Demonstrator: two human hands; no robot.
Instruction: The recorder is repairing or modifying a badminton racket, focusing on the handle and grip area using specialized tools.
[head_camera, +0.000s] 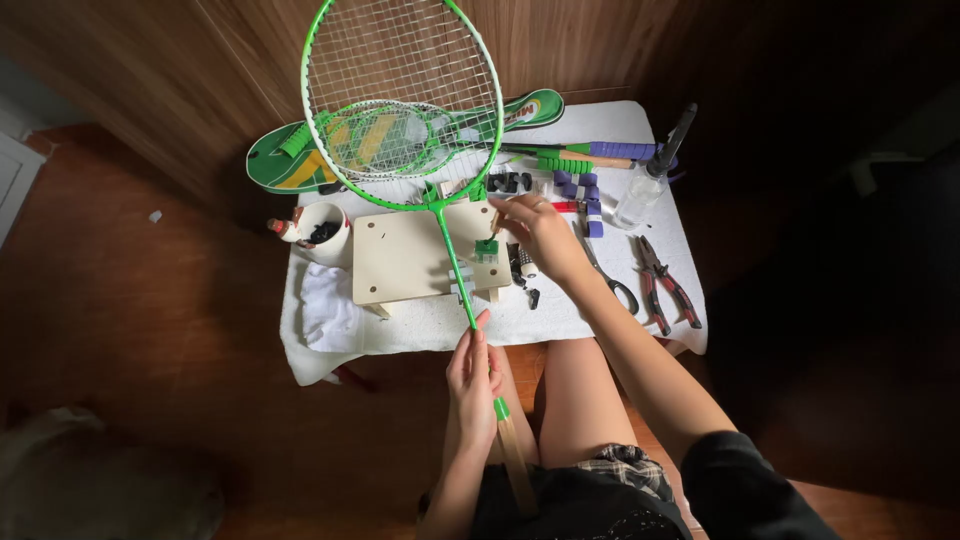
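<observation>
Left hand (473, 375) is clamped around the thin shaft of the green-framed, white-strung badminton racket (404, 100), which lies across the pale wooden board (400, 255) on the white-clothed table (440, 325). Right hand (540, 232) pinches a small wooden-handled tool (496, 220), fingers closed, above the green clamp block (486, 250).

Items laid out on a small cloth-covered table

A white cloth (420, 325) is spread over the table; on it are seen a white cup (325, 232) of dark bits, a clear spray bottle (645, 185), red-handled pliers (668, 285), scissors (610, 280), purple grip rolls (590, 195) and a green racket cover (300, 160) at the back.
</observation>
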